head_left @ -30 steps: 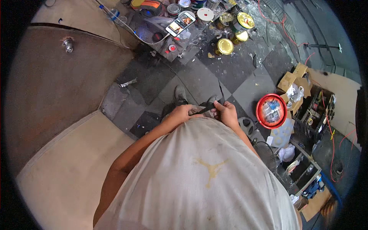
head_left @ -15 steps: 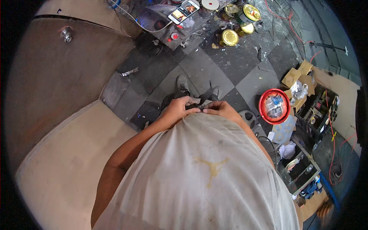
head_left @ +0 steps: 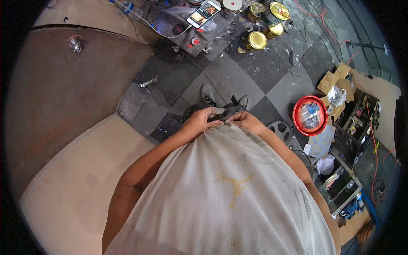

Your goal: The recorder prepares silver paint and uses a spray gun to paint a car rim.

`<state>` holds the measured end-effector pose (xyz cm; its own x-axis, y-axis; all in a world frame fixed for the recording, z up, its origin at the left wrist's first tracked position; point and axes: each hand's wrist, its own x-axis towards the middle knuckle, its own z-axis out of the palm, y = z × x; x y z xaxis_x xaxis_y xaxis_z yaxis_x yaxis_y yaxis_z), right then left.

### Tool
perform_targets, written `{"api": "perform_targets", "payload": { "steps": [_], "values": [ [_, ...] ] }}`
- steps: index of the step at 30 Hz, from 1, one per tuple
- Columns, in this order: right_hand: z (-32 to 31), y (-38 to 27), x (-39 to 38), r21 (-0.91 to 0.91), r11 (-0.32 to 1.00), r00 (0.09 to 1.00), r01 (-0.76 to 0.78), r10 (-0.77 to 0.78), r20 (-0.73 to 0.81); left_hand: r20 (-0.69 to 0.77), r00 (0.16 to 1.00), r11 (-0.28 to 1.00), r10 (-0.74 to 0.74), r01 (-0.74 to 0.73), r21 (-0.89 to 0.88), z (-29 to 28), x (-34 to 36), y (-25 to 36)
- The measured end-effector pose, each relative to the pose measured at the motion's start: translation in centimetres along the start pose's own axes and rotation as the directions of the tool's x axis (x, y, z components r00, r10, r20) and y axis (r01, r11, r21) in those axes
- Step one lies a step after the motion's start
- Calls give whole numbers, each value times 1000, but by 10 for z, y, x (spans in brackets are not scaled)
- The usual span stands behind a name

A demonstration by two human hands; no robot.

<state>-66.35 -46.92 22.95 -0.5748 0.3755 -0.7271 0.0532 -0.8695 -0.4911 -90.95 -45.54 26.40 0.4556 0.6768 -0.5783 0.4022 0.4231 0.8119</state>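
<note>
In front of my waist, my left hand is closed with thumb and fingers pinching dark, strap-like material. My right hand pinches the same material from the other side, close to the left. The piece looks black and folded; its exact kind is hard to make out. Just below both hands hangs the front of my stained white shirt. Beyond them my grey shoes stand on the floor. The palms and some fingertips are hidden.
To the right stand a red-rimmed bucket, an open cardboard box and a bin of tools. Ahead lie a white phone on a low surface and several gold-lidded cans. A brown panel fills the left.
The view has shifted slightly, so the floor objects sit a little farther right. Both hands stay together at my waist, still on the dark material, with small finger movements.
</note>
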Motion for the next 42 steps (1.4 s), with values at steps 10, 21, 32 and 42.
{"api": "perform_targets", "payload": {
  "steps": [10, 21, 32, 42],
  "values": [
    [4, -5, 0, 52, 999, 1000, 9, -8, -20, 4, 994, 980, 105, -103, -168, 12, 17, -39],
    [-7, 0, 5, -71, 994, 997, 80, -80, 8, 12, 994, 983, -110, 107, 148, 17, 29, -25],
    [-11, 1, 6, -80, 996, 999, 36, -38, -21, -98, 994, 994, -40, 50, 100, 19, 23, -20],
    [-8, -19, 10, 118, 990, 986, 82, -63, -153, -41, 998, 989, -38, 43, 142, 15, 22, -12]
  ]
}}
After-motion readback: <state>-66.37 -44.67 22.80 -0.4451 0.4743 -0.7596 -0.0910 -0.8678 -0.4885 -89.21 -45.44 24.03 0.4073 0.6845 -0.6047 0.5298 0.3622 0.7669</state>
